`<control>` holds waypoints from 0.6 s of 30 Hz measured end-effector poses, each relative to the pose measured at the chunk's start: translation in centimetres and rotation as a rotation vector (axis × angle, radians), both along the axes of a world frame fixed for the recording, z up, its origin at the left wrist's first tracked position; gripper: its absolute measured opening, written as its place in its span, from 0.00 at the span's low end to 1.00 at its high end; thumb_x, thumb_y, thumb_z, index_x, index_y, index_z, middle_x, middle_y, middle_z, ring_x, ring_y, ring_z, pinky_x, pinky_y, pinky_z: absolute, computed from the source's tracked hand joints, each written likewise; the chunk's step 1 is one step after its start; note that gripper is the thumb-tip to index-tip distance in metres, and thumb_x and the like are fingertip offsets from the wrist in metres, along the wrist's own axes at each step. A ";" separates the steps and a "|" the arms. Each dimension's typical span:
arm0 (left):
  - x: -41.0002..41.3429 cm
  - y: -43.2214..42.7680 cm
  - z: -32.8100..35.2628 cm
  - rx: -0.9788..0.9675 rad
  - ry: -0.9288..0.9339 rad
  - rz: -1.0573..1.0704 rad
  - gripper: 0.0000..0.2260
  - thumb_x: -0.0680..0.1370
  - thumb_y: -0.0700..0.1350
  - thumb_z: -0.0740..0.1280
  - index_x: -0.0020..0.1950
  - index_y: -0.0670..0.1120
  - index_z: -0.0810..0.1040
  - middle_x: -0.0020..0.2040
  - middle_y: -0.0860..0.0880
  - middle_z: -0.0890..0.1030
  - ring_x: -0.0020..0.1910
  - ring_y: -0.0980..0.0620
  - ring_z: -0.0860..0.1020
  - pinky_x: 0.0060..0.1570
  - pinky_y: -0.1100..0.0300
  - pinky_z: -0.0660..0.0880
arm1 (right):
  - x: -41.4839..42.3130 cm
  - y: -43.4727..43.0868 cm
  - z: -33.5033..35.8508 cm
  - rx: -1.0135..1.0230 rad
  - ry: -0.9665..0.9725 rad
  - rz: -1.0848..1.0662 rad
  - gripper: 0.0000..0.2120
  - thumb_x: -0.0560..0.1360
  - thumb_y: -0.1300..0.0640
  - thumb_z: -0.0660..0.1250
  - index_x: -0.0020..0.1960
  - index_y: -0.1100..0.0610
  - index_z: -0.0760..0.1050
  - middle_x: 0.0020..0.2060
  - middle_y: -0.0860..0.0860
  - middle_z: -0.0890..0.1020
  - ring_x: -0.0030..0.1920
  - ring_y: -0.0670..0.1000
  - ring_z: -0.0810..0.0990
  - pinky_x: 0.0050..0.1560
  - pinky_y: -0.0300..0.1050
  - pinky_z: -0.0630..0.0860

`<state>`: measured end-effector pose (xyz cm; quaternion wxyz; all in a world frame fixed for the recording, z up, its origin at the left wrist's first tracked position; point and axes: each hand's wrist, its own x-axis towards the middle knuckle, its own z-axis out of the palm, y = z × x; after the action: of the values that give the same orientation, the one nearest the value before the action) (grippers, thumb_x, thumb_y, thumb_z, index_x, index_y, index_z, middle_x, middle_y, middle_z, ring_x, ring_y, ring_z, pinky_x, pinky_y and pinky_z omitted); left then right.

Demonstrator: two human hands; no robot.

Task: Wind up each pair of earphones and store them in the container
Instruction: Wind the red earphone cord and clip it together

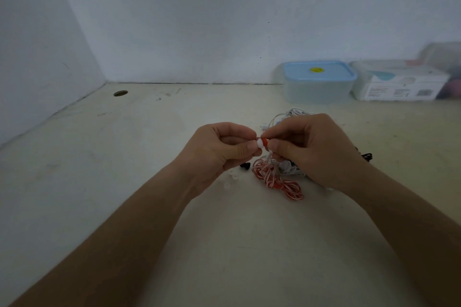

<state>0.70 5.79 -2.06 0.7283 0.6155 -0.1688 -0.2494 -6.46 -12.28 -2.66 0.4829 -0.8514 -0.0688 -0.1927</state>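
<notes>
My left hand (pixel 219 154) and my right hand (pixel 314 149) meet above the table, both pinching a small red and white earbud (pixel 262 142) between thumb and fingertips. Its red and white striped cable (pixel 277 179) hangs down and lies in a loose tangle on the table below. White earphone cables (pixel 287 114) lie behind my right hand, and black ones (pixel 366 156) peek out to its right. A black ear tip (pixel 244 167) sits under my left hand. The clear container with a blue lid (pixel 318 82) stands shut at the back right.
A white boxed packet (pixel 399 83) stands to the right of the container, with blurred things behind it. Small white ear tips (pixel 230 179) lie on the cream table (pixel 149 157). A cable hole (pixel 120 93) is at the back left. Walls close the back and left.
</notes>
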 end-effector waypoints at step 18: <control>0.1 0.0 0.0 -0.023 0.019 -0.007 0.12 0.63 0.36 0.74 0.45 0.39 0.82 0.40 0.42 0.85 0.39 0.49 0.85 0.40 0.63 0.81 | 0.1 0.1 -0.2 0.029 -0.031 0.000 0.06 0.74 0.64 0.73 0.48 0.55 0.85 0.35 0.50 0.86 0.35 0.51 0.85 0.42 0.45 0.83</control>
<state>0.80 5.78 -2.10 0.7361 0.6040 -0.1669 -0.2558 -6.36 -12.18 -2.82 0.4941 -0.8412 -0.0736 -0.2069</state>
